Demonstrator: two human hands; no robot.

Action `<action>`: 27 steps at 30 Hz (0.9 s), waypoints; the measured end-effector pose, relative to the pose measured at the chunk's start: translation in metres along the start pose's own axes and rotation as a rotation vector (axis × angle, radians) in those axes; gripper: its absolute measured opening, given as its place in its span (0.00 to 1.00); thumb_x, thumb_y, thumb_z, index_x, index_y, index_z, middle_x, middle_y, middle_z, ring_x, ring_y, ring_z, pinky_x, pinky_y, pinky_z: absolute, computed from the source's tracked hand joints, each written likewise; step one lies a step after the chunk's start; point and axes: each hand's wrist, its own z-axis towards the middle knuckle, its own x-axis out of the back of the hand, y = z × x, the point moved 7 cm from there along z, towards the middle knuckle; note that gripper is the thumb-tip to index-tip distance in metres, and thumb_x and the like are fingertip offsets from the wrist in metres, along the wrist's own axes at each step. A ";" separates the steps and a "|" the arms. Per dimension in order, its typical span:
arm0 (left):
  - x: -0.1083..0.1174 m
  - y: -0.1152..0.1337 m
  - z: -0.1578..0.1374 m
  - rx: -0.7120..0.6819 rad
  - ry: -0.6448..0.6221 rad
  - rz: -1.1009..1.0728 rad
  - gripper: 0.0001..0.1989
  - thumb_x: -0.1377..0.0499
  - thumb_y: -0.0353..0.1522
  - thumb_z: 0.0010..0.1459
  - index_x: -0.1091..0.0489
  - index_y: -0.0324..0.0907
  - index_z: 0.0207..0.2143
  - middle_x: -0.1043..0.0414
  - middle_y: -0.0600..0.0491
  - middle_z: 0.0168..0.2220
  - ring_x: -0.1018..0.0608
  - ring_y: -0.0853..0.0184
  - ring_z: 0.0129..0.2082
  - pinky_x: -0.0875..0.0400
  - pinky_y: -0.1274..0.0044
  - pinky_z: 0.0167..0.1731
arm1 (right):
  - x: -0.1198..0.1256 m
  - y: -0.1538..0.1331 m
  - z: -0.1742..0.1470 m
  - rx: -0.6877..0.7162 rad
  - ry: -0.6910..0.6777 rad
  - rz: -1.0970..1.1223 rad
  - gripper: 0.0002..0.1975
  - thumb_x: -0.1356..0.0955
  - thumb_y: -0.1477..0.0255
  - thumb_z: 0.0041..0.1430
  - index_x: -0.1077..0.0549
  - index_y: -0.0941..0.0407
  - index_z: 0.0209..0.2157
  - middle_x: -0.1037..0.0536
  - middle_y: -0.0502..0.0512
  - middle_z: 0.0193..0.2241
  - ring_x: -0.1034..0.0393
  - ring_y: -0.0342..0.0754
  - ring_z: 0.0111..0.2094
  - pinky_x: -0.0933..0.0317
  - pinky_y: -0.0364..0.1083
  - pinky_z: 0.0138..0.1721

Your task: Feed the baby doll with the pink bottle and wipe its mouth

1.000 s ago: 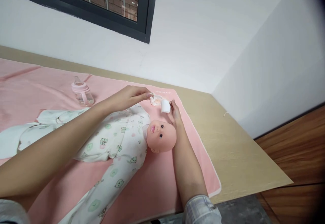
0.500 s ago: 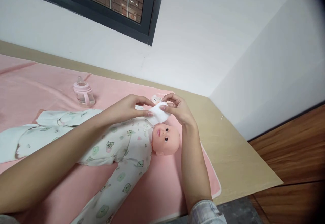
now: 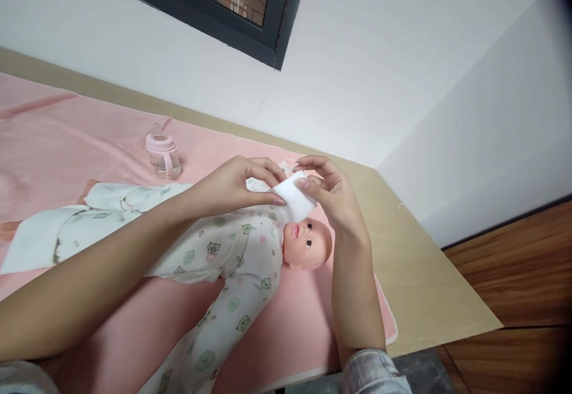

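A folded white tissue [image 3: 295, 196] is held between both hands, just above the face of a baby doll [image 3: 313, 245]. My left hand [image 3: 243, 186] pinches its left edge between thumb and fingers. At the tissue's upper right, my right hand [image 3: 328, 188] grips it with the thumb on top. The doll lies on its back in white pyjamas [image 3: 210, 245] printed with green and brown animals. Its head points right, and its far arm is partly hidden behind my hands.
A clear baby bottle [image 3: 163, 152] with a pink collar and handle stands upright on the pink blanket [image 3: 286, 328]. Under it is a wooden table [image 3: 415, 275], bordered by a white wall [image 3: 339, 84]. A dark-framed window [image 3: 268, 36] is above.
The view has shifted, so the scene sits slightly further right. Both hands still hold the tissue, which now looks flatter and more squared over the doll's head.
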 end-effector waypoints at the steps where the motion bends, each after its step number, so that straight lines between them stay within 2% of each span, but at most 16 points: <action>1: 0.001 0.002 -0.001 -0.021 0.007 -0.010 0.05 0.32 0.35 0.55 0.20 0.47 0.36 0.24 0.56 0.43 0.23 0.67 0.45 0.31 0.78 0.49 | 0.000 0.000 0.000 0.003 0.001 -0.005 0.20 0.26 0.61 0.52 0.28 0.49 0.46 0.26 0.51 0.46 0.31 0.40 0.33 0.32 0.42 0.33; 12: 0.005 0.020 -0.006 -0.169 0.105 0.051 0.04 0.32 0.33 0.56 0.20 0.46 0.35 0.29 0.52 0.55 0.28 0.62 0.54 0.32 0.73 0.53 | -0.008 0.006 -0.001 -0.009 0.014 -0.030 0.25 0.26 0.58 0.52 0.32 0.45 0.51 0.31 0.51 0.54 0.29 0.42 0.37 0.29 0.45 0.37; 16: 0.005 0.022 -0.007 -0.166 0.132 0.057 0.03 0.33 0.30 0.56 0.20 0.46 0.34 0.24 0.54 0.49 0.25 0.63 0.52 0.31 0.74 0.52 | -0.015 0.007 -0.002 -0.047 -0.042 -0.057 0.26 0.27 0.59 0.53 0.33 0.44 0.53 0.32 0.50 0.56 0.27 0.43 0.39 0.27 0.45 0.38; 19: 0.008 0.020 -0.007 -0.115 0.176 0.010 0.03 0.32 0.30 0.55 0.21 0.46 0.34 0.21 0.55 0.42 0.23 0.64 0.47 0.30 0.74 0.50 | -0.015 0.006 -0.003 -0.060 -0.074 -0.133 0.27 0.26 0.61 0.52 0.33 0.44 0.53 0.34 0.51 0.58 0.27 0.43 0.40 0.27 0.46 0.41; 23: 0.009 0.008 -0.006 0.026 0.178 -0.094 0.05 0.32 0.35 0.55 0.21 0.44 0.34 0.21 0.53 0.35 0.21 0.64 0.38 0.28 0.75 0.41 | 0.008 0.009 0.002 -0.051 -0.018 -0.214 0.26 0.26 0.61 0.51 0.31 0.45 0.52 0.36 0.51 0.61 0.28 0.46 0.45 0.28 0.49 0.46; 25: 0.004 0.002 -0.005 0.083 0.101 -0.107 0.07 0.32 0.37 0.55 0.21 0.42 0.34 0.21 0.53 0.34 0.22 0.65 0.36 0.30 0.76 0.37 | 0.028 0.019 0.007 -0.065 0.048 -0.228 0.26 0.26 0.59 0.50 0.31 0.46 0.51 0.35 0.52 0.61 0.28 0.47 0.46 0.29 0.50 0.49; 27: -0.008 -0.006 -0.004 0.139 -0.029 -0.087 0.10 0.34 0.39 0.56 0.22 0.41 0.32 0.24 0.54 0.30 0.24 0.67 0.32 0.32 0.78 0.31 | 0.050 0.037 0.015 -0.092 0.120 -0.219 0.27 0.25 0.58 0.49 0.31 0.48 0.51 0.34 0.54 0.60 0.28 0.47 0.46 0.31 0.52 0.51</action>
